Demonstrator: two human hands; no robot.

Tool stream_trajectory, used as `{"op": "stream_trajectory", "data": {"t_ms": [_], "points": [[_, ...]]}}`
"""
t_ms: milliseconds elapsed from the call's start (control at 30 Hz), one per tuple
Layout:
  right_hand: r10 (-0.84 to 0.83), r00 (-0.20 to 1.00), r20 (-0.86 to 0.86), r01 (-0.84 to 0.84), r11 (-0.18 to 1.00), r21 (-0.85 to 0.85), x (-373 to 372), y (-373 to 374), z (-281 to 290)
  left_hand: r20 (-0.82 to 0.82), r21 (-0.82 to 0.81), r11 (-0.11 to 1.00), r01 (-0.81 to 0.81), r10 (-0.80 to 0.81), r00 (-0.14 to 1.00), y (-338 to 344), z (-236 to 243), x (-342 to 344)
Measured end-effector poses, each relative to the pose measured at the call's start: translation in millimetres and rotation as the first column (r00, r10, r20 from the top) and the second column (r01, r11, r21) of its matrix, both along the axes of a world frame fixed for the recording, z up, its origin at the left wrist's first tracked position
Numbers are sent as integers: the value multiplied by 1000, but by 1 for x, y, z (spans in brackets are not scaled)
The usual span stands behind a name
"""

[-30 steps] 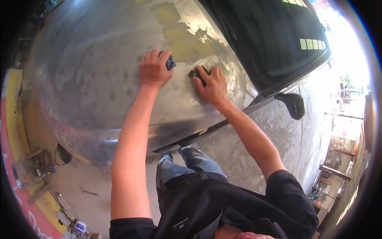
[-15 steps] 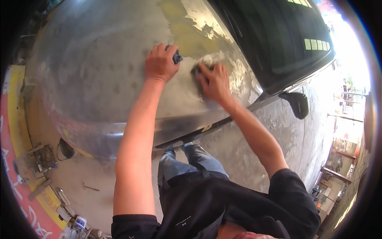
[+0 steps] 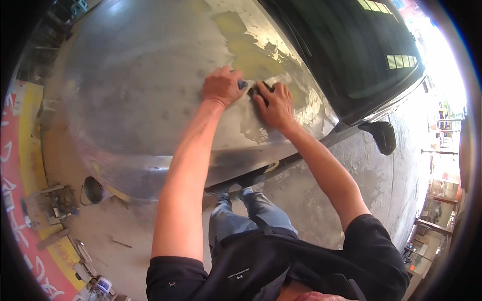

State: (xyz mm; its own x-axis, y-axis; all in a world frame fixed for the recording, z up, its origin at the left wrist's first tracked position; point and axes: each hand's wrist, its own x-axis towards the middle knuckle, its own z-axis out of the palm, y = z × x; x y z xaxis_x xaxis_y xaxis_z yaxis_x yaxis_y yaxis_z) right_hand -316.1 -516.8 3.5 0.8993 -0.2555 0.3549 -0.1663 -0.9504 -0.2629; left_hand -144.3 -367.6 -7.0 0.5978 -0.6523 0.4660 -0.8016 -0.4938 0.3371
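Observation:
A car bonnet (image 3: 125, 100) in bare, mottled grey fills the upper middle, with yellowish patches (image 3: 233, 35) and pale, uneven patches beside the windscreen (image 3: 351, 65). My left hand (image 3: 222, 86) is closed on a crumpled dark blue-grey cloth (image 3: 242, 85), low over the bonnet, left of my right hand (image 3: 275, 104). That right hand grips a small dark pad (image 3: 256, 93) against the bonnet at the edge of a pale patch, fingers bent over it.
The wing mirror (image 3: 381, 138) sticks out at right. On the dusty floor at left stand a black bucket (image 3: 92, 190), metal clutter (image 3: 55, 203), a red-and-yellow banner board (image 3: 27, 155) and a white tub (image 3: 103, 285). Shelving (image 3: 442, 200) lines the far right.
My left hand has moved right and slightly down, closer to my right hand. My right hand has shifted a little right on the bonnet, still with the dark pad.

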Motion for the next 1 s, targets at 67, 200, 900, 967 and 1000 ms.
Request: {"op": "stream_trajectory", "data": {"t_ms": [67, 200, 900, 967, 1000], "points": [[-53, 999, -8, 53, 999, -5, -1, 9, -2, -32, 78, 997, 28, -25, 999, 5, 4, -12], [23, 1000, 7, -23, 999, 25, -40, 52, 0, -85, 139, 989, 53, -41, 996, 21, -9, -14], [195, 977, -89, -188, 979, 80, -64, 27, 2, 75, -176, 984, -23, 37, 996, 27, -9, -15], [150, 987, -54, -145, 986, 77, -35, 23, 8, 63, -187, 982, -23, 36, 997, 19, -9, -19], [116, 993, -29, -114, 991, 72, -15, 17, 8, 59, -200, 980, -9, 21, 998, 12, -8, -22]]}}
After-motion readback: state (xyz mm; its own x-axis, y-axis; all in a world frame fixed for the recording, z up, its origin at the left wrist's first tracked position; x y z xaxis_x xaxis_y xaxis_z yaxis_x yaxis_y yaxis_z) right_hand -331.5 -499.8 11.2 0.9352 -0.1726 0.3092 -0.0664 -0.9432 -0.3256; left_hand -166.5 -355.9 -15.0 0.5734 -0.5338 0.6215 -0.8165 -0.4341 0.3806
